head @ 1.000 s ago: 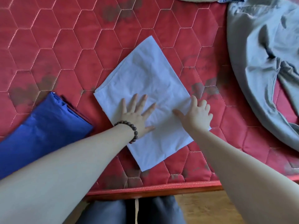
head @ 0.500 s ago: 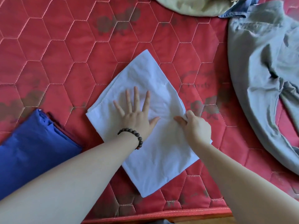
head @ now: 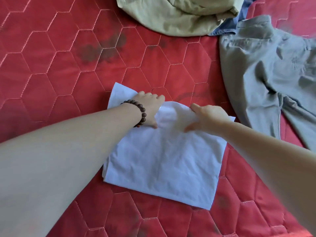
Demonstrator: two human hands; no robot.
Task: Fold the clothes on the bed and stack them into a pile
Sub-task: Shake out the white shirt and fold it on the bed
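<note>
Item one: white cloth [head: 162, 161], thin woven fabric, finely creased, folded to a rough rectangle, lying flat on the near middle of the red bedcover [head: 59, 74]. We note its far edge lifted and doubled toward us, one far corner left flat beyond the left wrist.

Item two: our left hand [head: 150, 108], bead bracelet [head: 140, 112] at the wrist, fingers curled round the raised far edge.

Item three: our right hand [head: 206, 118], thumb and fingers pinching the same raised edge just beside the left.

Item four: bedcover, quilted in stitched hexagons, dark blotches in places; broad bare stretches to the left of the cloth and between it and the far garments.

Item five: grey trousers [head: 270, 74], rumpled, to the right, apart from the cloth.

Item six: khaki garment [head: 176, 16], bunched at the far edge, overlapping a blue denim piece [head: 227, 26].
</note>
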